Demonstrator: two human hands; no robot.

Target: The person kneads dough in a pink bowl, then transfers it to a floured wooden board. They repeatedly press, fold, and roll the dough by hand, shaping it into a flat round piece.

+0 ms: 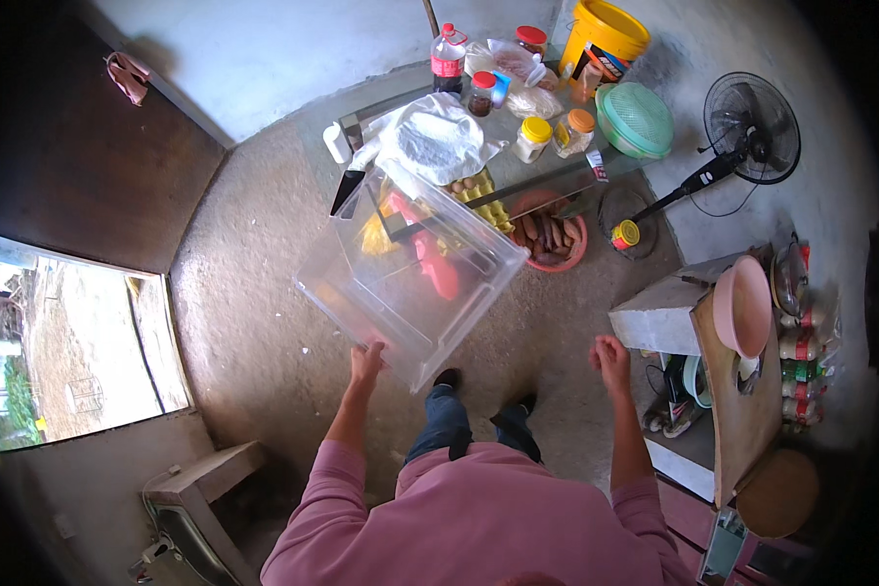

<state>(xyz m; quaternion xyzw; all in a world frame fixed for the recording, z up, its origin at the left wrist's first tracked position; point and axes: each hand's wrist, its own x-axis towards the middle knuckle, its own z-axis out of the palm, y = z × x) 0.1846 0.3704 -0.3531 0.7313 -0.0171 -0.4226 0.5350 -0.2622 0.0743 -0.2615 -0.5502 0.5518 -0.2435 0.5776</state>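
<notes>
My left hand grips the near wall of a transparent plastic storage bin, which is held tilted above the floor. Through its walls show a pink-red plastic bag and a yellow bag. The far end of the bin overlaps the edge of the glass-topped table in view; whether it touches is unclear. Off to the right of the bin, my right hand hangs in the air with its fingers curled in and nothing visible in them.
A white plastic bag, jars with coloured lids and a green lidded basket stand on the table. Below are an egg tray and a red basket of sweet potatoes. A standing fan and a board-topped counter flank the right.
</notes>
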